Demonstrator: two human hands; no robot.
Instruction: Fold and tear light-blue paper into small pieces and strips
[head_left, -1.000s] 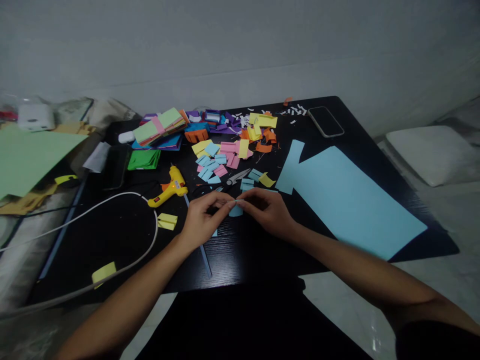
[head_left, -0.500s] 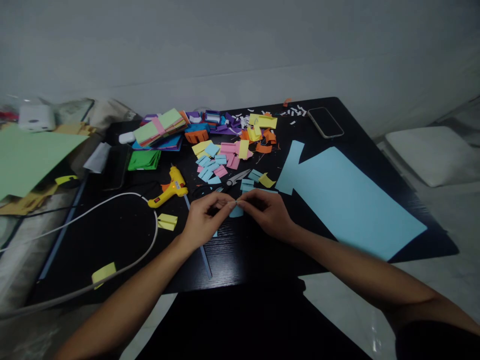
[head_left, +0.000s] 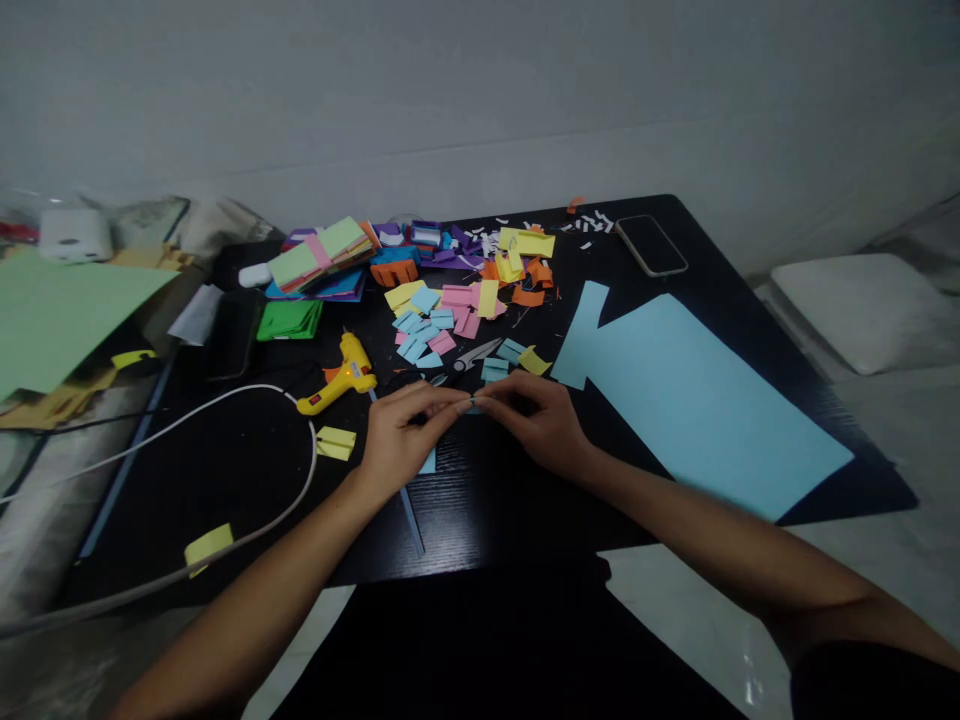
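Observation:
Both hands meet over the near middle of the black table. My left hand and my right hand pinch a small light blue paper piece between thumbs and fingers, tip to tip. Only a thin sliver of that paper shows; the fingers cover the rest. Just beyond the hands lie scissors, their handles partly hidden by the left hand. Small folded blue paper pieces are heaped there. Another blue piece shows under the left wrist, by a glue stick lying on the table.
A yellow glue gun lies left of the hands, near a white cable. Large blue sheets cover the right side. Behind are pink pieces, a stack of coloured paper and a phone.
The blue paper hung visibly below my fingertips before; now only a sliver shows between them. My left hand has shifted slightly left, uncovering more of the blue piece by its wrist.

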